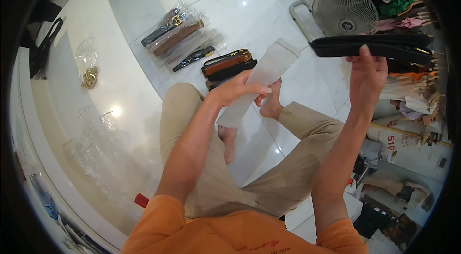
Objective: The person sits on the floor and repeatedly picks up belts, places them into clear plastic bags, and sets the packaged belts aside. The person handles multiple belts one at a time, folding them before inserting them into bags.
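Note:
My left hand [236,89] is closed around a long, narrow frosted plastic sleeve [277,58], held slantwise above my feet. The sleeve looks flat. Off to the right, my right hand [368,77] is raised and grips a folded black belt [345,46], thumb on top. A bit of gold-coloured metal shows near the belt's right end. On the floor beyond my left hand lie more folded belts: a brown belt [230,64] with a gold buckle among black ones, and several belts in clear wrapping [175,37].
A white table [137,57] runs along my left, bearing a clear bag of gold-coloured pieces [89,77] and loose clear plastic bags [103,143]. A grey fan [345,13] stands far right, beside hanging clothes [408,23]. A red object [141,200] lies near my left elbow.

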`<control>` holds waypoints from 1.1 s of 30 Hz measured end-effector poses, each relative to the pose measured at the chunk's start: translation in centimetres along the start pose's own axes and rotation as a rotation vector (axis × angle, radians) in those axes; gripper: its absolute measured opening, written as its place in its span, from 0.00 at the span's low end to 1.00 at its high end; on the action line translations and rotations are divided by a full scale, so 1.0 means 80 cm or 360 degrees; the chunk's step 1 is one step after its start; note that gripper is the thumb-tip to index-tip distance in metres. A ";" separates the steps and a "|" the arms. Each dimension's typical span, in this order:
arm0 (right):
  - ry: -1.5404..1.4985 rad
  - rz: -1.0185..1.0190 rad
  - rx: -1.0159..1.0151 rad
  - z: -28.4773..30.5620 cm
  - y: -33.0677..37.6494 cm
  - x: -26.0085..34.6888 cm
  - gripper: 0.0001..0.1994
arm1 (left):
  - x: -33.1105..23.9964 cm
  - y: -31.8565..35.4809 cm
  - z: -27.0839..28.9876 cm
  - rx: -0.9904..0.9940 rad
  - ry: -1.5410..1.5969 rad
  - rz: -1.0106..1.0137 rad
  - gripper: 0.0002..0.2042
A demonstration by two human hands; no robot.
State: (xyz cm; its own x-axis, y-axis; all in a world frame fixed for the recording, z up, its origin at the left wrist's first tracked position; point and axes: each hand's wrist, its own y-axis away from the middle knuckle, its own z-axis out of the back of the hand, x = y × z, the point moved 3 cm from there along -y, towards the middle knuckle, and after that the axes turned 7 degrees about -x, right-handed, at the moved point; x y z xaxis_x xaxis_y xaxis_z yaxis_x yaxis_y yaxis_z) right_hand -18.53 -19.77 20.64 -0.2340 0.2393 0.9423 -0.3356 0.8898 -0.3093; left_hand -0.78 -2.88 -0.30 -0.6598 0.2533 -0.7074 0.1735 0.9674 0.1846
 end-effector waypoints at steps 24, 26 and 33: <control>0.0463 -0.0652 0.0744 -0.029 0.063 -0.072 0.18 | -0.006 0.011 -0.029 0.0219 -0.0106 0.0032 0.17; 0.0535 -0.0645 0.0775 -0.035 0.063 -0.070 0.19 | -0.008 0.013 -0.030 0.0204 -0.0130 0.0007 0.16; 0.0336 -0.0769 0.0649 -0.042 0.067 -0.066 0.15 | -0.002 0.009 -0.028 0.0208 -0.0206 0.0075 0.18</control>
State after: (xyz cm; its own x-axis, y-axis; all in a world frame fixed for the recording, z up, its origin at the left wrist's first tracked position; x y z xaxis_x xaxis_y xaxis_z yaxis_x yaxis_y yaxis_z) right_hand -16.01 -14.97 14.48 0.1989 -0.0417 0.9791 -0.6860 0.7076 0.1695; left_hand -2.23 -2.18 1.47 -0.5506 0.2882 -0.7834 0.3013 0.9439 0.1355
